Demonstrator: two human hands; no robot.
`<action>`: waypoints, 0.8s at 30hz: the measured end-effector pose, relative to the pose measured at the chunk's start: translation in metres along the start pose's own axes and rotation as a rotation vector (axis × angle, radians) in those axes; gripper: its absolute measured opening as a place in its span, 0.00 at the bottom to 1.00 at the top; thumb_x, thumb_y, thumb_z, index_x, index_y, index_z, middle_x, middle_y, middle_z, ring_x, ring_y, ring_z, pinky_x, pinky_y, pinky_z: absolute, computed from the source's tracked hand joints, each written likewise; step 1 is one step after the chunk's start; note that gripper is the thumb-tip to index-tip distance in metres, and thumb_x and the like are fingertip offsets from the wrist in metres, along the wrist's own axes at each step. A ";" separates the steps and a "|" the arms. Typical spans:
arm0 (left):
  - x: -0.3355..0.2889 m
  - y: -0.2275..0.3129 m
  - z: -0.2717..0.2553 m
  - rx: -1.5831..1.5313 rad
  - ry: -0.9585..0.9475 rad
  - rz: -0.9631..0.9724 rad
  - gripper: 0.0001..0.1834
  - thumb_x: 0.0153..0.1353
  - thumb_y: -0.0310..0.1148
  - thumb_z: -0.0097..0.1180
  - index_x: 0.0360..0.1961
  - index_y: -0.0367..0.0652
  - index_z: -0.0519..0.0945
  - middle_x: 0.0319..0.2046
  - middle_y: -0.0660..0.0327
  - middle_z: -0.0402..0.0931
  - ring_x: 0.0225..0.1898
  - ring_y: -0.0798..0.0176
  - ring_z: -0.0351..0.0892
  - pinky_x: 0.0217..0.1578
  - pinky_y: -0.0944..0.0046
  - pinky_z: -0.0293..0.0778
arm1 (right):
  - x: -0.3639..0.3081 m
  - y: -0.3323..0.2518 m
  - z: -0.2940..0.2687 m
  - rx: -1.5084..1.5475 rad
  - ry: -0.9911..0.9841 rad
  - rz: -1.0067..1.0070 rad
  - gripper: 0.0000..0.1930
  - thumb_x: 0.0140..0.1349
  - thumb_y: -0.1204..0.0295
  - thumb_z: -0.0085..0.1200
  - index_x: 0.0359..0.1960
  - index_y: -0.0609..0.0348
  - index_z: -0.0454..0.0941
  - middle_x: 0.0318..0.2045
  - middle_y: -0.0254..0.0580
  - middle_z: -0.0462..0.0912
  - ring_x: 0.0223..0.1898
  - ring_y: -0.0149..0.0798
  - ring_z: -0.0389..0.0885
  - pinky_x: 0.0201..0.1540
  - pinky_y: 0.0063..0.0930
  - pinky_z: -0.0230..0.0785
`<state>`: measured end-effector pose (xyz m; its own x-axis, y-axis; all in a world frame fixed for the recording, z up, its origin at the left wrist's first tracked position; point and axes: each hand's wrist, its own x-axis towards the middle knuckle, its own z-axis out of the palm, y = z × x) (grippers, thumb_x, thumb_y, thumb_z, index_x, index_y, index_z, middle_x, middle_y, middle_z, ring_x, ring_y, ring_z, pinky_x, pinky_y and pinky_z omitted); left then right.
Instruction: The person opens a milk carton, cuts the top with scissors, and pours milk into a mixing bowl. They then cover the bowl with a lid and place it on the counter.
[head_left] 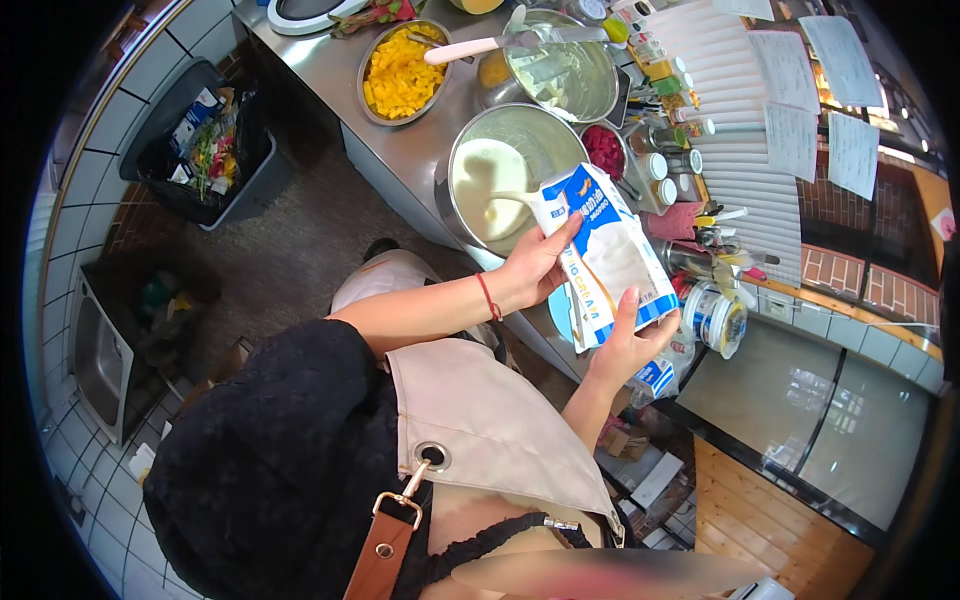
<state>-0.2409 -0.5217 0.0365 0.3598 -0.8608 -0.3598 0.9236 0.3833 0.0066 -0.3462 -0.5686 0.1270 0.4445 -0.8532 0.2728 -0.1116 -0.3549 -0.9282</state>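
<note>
A large white and blue cream carton (610,262) is tilted over a deep metal pot (462,150), its spout end toward the pot. From that end a thick white stream (512,198) runs down into the pot, where white cream (487,170) covers the bottom. My left hand (543,262) is wrapped round the carton near the spout end. Lower down, my right hand (632,338) grips the carton's base end, thumb lying on its front face.
Beyond the pot are a bowl of yellow diced fruit (402,75), a smeared mixing bowl (570,70) with a pink-handled spatula (490,45) across it, and a container of red fruit (603,150). Several spice jars (660,165) line the wall. A bin (215,150) stands left.
</note>
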 end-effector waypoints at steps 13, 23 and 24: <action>-0.003 -0.003 -0.006 -0.087 -0.299 0.004 0.27 0.68 0.42 0.57 0.64 0.49 0.65 0.61 0.63 0.71 0.62 0.61 0.71 0.63 0.55 0.70 | 0.012 -0.008 0.010 -0.108 -0.060 -0.056 0.22 0.62 0.76 0.62 0.53 0.67 0.65 0.50 0.47 0.76 0.49 0.34 0.75 0.52 0.29 0.70; -0.017 0.007 -0.002 -0.006 -0.335 -0.044 0.32 0.63 0.36 0.63 0.64 0.53 0.62 0.60 0.66 0.71 0.60 0.62 0.73 0.61 0.55 0.72 | 0.016 -0.019 0.011 -0.046 -0.078 0.001 0.25 0.59 0.78 0.65 0.55 0.66 0.66 0.51 0.47 0.76 0.50 0.35 0.75 0.54 0.30 0.69; -0.017 0.007 -0.004 -0.008 -0.334 -0.055 0.32 0.62 0.35 0.64 0.64 0.53 0.62 0.59 0.66 0.71 0.60 0.62 0.73 0.61 0.55 0.72 | 0.016 -0.020 0.010 -0.055 -0.099 0.007 0.26 0.59 0.78 0.65 0.56 0.65 0.65 0.51 0.47 0.76 0.51 0.35 0.75 0.54 0.30 0.69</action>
<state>-0.2413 -0.5031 0.0392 0.3344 -0.9418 -0.0339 0.9421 0.3350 -0.0125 -0.3283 -0.5714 0.1476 0.5287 -0.8148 0.2379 -0.1626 -0.3722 -0.9138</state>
